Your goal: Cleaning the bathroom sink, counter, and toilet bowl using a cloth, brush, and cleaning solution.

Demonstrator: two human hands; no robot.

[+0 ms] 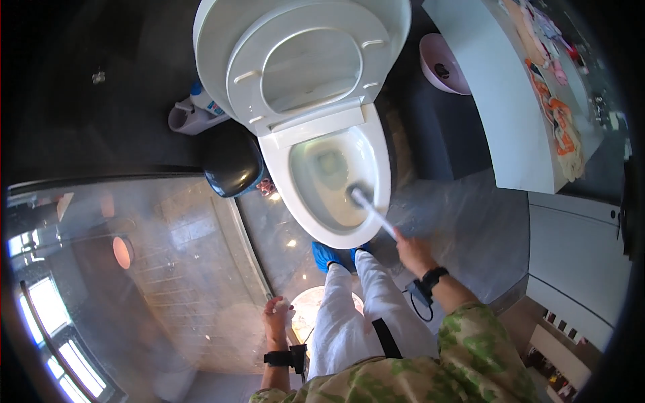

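My right hand [416, 255] is closed around the pale handle of a toilet brush [377, 216]. The brush slants down into the white toilet bowl [274, 153], its dark head against the inner wall at the right front. Some water lies in the bowl's bottom, and the seat [245, 91] and lid are raised at the back. Low on the left, my left hand [274, 324] is closed on a small crumpled white thing [282, 307], perhaps tissue; it is too blurred to name surely. Both wrists wear black straps with small devices.
Left of the toilet stand a black bin [233, 161] and a white holder [188, 119] with a blue-capped bottle. A glass partition [175, 269] runs along the left. At right are a pink basin [445, 66] and a white cabinet [494, 87] with cloths [557, 124] on top.
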